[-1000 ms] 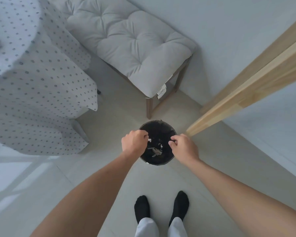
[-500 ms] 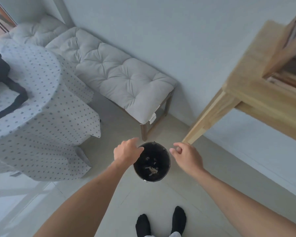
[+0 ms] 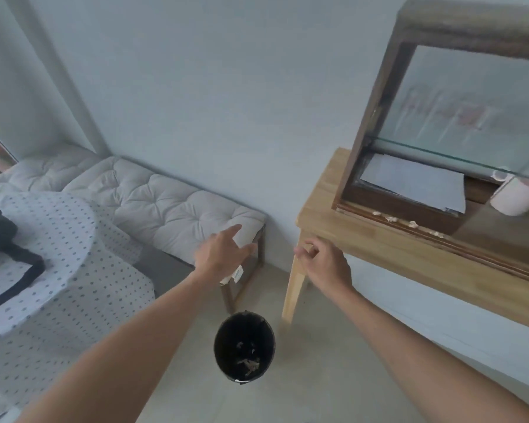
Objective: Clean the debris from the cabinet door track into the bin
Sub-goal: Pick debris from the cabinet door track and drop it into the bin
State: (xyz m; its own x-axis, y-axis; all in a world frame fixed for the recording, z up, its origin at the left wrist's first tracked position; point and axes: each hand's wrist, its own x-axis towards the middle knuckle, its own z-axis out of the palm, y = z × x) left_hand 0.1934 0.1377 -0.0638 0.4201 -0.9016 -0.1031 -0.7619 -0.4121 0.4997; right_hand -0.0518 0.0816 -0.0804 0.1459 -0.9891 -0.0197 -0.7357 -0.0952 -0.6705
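- Small pale bits of debris [image 3: 391, 219] lie in the door track [image 3: 416, 227] at the bottom front of the glass cabinet [image 3: 458, 117].
- The track is a long groove. It runs along the cabinet's front, from near the left corner down and away to the right.
- The bits sit in a row along that groove, apart from each other. At least four show; the picture is a bit blurry.
- The cabinet stands on a wooden table [image 3: 364, 248].
- The right hand [image 3: 326, 264] is in the air by the table's front left corner, below and to the left of the bits. Its fingers are loosely curled and it holds nothing.
- The left hand [image 3: 220, 254] is further left, in front of the cushioned bench [image 3: 165, 206]. It is open with fingers spread and holds nothing.
- I think the right hand is nearer to the bits, so it has the shorter reach, up and to the right.
- The black bin [image 3: 244, 351] sits on the floor below both hands, beside the table leg. Some scraps are already inside.
- I think more picking is left to do.
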